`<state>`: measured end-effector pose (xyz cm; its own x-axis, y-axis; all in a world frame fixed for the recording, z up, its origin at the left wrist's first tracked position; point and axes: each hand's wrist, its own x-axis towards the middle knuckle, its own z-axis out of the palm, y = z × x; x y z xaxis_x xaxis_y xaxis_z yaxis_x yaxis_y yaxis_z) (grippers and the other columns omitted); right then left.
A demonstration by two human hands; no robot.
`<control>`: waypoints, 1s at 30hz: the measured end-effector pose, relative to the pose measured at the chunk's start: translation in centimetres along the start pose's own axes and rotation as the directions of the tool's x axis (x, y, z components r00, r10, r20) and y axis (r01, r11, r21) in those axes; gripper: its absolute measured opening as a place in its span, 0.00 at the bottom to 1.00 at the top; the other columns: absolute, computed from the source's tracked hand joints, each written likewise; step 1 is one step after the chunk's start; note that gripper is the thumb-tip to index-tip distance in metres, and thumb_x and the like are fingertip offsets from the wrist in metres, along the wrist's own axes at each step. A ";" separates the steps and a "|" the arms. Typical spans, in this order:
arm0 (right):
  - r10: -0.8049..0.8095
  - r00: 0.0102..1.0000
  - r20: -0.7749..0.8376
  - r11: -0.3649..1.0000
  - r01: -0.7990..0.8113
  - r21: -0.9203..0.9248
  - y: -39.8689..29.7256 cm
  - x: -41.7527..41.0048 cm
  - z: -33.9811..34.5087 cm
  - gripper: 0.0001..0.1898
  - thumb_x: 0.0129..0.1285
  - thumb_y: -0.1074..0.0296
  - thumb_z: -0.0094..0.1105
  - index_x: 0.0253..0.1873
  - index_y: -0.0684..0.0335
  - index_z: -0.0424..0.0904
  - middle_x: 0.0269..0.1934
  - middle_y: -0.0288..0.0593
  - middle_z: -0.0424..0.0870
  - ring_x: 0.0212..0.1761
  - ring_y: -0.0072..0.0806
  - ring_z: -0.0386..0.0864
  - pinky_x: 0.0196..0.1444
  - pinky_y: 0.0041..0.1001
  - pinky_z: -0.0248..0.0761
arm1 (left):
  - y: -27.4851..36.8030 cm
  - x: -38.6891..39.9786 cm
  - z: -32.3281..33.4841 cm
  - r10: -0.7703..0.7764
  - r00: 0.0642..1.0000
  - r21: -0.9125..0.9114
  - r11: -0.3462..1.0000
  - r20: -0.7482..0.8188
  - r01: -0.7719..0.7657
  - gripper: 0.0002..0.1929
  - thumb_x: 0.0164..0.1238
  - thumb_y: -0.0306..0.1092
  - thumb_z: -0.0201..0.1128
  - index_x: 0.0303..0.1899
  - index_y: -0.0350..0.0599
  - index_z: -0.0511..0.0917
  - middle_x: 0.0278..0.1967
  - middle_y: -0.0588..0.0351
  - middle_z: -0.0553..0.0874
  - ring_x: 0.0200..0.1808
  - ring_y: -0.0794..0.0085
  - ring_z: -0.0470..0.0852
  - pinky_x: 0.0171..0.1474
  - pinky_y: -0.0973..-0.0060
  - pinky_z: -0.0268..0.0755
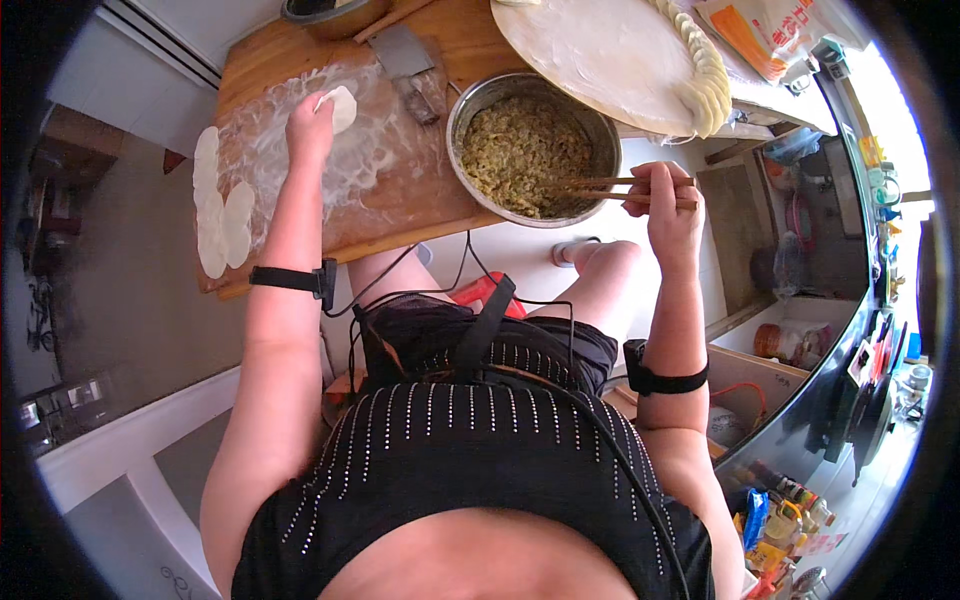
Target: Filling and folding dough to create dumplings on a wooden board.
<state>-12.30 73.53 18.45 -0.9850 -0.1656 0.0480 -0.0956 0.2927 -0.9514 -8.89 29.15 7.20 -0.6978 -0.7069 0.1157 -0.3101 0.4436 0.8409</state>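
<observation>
My left hand (309, 126) holds a thin round dough wrapper (343, 109) by its edge, above the floured part of the wooden board (405, 187). Wooden chopsticks (626, 189) are gripped in my right hand (664, 199), their tips in the chopped filling (525, 150) of a steel bowl (609, 161). Several flat dough wrappers (212, 217) lie overlapping at the board's left edge. Beyond the bowl, a round floured tray (600, 52) bears a curved row of folded dumplings (709, 82) along its right rim.
A cleaver (401, 52) lies on the board behind the bowl, beside a rolling pin (390, 19) and another bowl (337, 19). A printed plastic bag (772, 34) is at the upper right. Black cables (457, 281) hang below the board's front edge.
</observation>
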 end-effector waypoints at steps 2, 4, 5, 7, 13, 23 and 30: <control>0.017 1.000 0.005 1.000 -0.017 0.015 0.0 0.1 0.2 0.17 0.68 0.61 0.46 0.34 0.70 0.78 0.23 0.41 0.78 0.21 0.21 0.77 0.26 0.20 0.73 | -1.0 1.3 0.1 -0.019 0.997 -0.050 0.998 0.077 0.023 0.18 0.65 0.33 0.57 0.54 0.36 0.75 0.46 0.51 0.83 0.45 0.69 0.82 0.48 0.75 0.71; 0.056 0.998 -0.005 0.998 -0.056 -0.004 0.6 0.1 0.2 0.17 0.68 0.61 0.45 0.34 0.70 0.78 0.23 0.40 0.79 0.22 0.21 0.77 0.26 0.19 0.73 | -0.8 1.1 0.3 -0.213 0.966 -0.369 0.894 0.149 0.254 0.17 0.66 0.32 0.55 0.55 0.36 0.73 0.48 0.50 0.82 0.47 0.66 0.82 0.51 0.72 0.72; 0.081 0.997 0.005 0.996 -0.081 0.028 1.2 0.2 0.2 0.16 0.68 0.62 0.47 0.34 0.69 0.78 0.23 0.40 0.79 0.22 0.20 0.77 0.26 0.19 0.73 | -0.4 0.5 0.3 -0.299 0.931 -0.501 0.784 0.211 0.366 0.17 0.67 0.31 0.54 0.55 0.36 0.72 0.49 0.49 0.81 0.48 0.65 0.81 0.52 0.71 0.72; 0.104 0.994 0.047 0.992 -0.107 0.070 2.1 -0.4 1.0 0.15 0.68 0.63 0.48 0.34 0.69 0.78 0.23 0.40 0.78 0.22 0.20 0.76 0.26 0.19 0.73 | 0.5 -0.4 0.4 -0.364 0.876 -0.687 0.550 0.315 0.475 0.16 0.68 0.31 0.52 0.55 0.36 0.71 0.50 0.48 0.80 0.50 0.61 0.80 0.53 0.66 0.73; 0.100 0.991 0.090 0.981 -0.113 0.155 1.5 -2.5 3.1 0.15 0.70 0.63 0.46 0.36 0.69 0.76 0.25 0.41 0.77 0.23 0.21 0.77 0.26 0.21 0.74 | 5.6 -5.3 0.5 -0.261 0.828 -0.825 0.157 0.495 0.543 0.14 0.70 0.31 0.48 0.53 0.34 0.70 0.51 0.47 0.79 0.53 0.60 0.79 0.56 0.63 0.73; 0.103 0.994 -0.029 0.961 -0.091 0.263 5.0 -2.2 2.7 0.19 0.71 0.58 0.41 0.38 0.69 0.76 0.26 0.43 0.77 0.22 0.25 0.78 0.26 0.21 0.73 | 10.6 -13.2 2.4 -0.044 0.726 -0.722 0.070 0.687 0.688 0.16 0.72 0.36 0.48 0.54 0.38 0.72 0.51 0.51 0.81 0.53 0.65 0.79 0.53 0.66 0.76; 0.161 0.987 -0.017 0.932 -0.147 0.331 5.8 -3.9 3.3 0.18 0.71 0.59 0.41 0.38 0.70 0.76 0.26 0.43 0.76 0.21 0.27 0.79 0.29 0.22 0.76 | 11.0 -14.8 3.3 -0.075 0.717 -0.719 0.015 0.693 0.695 0.16 0.72 0.36 0.48 0.55 0.39 0.71 0.52 0.50 0.80 0.54 0.63 0.78 0.57 0.65 0.72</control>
<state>-8.54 72.82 11.73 -0.9898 -0.1006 -0.1012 0.1032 -0.0142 -0.9946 -4.09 46.35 12.93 -0.9246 -0.1590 -0.3462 -0.0257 -0.8806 0.4731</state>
